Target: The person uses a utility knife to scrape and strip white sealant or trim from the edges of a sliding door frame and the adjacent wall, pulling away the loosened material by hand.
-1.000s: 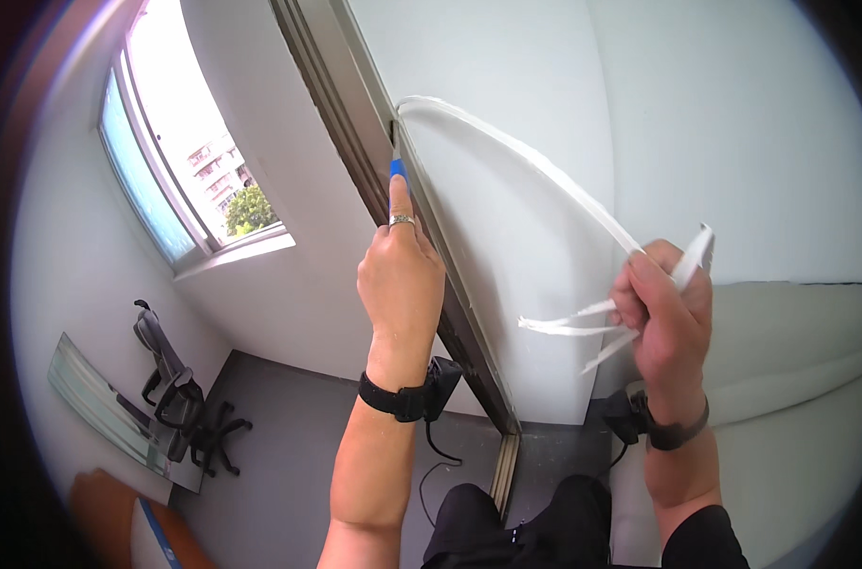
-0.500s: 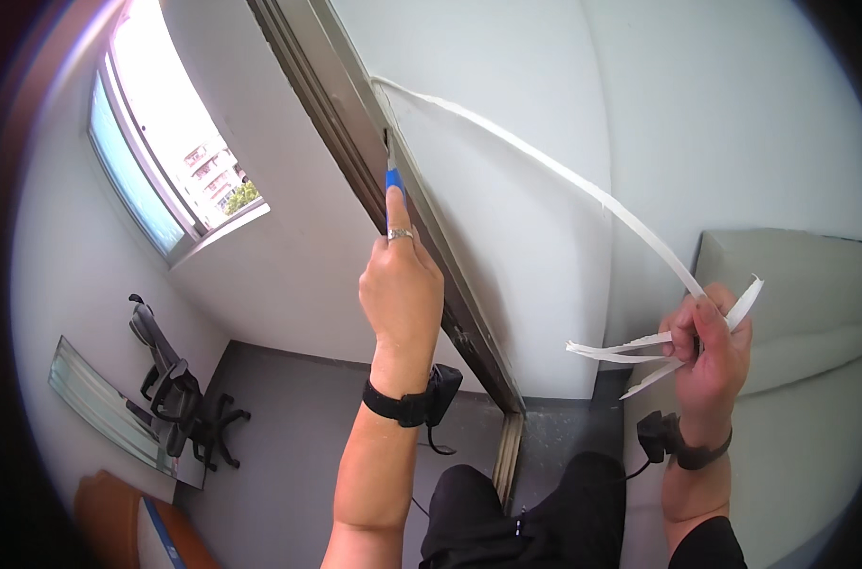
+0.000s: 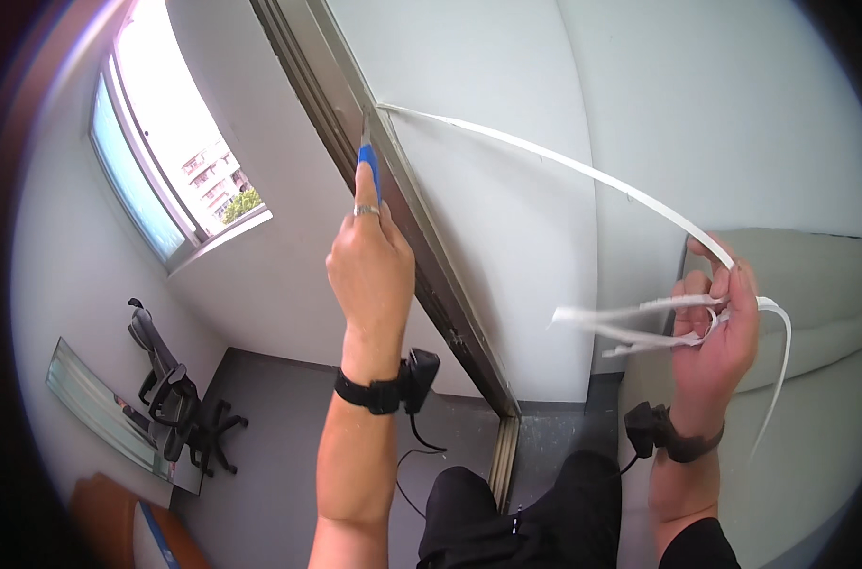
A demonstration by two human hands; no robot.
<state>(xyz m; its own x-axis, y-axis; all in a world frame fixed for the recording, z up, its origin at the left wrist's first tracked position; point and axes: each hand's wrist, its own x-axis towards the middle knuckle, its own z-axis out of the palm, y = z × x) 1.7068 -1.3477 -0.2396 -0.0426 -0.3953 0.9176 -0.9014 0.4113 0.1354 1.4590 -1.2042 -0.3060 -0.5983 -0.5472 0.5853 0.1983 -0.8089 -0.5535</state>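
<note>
2 forearms (image 3: 355, 484) raised, left grip (image 3: 372, 261) curled, 1 finger (image 3: 366, 185) pointing forward, right grip (image 3: 730, 327) upright, fingers bent.

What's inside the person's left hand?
The left hand grips a blue tool; its front and narrow grey tip show past the outstretched finger. The hand covers the rest, so its full shape can't be seen.

No text, label, brand, number or sign can be read. The blue-handled tool (image 3: 368, 159) shows no legible lettering, nor do the white strip (image 3: 621, 185), the left wrist device (image 3: 418, 381) or the right wrist device (image 3: 642, 430). The blue band (image 3: 156, 535) at lower left and the building (image 3: 211, 176) outside are too small to read.
</note>
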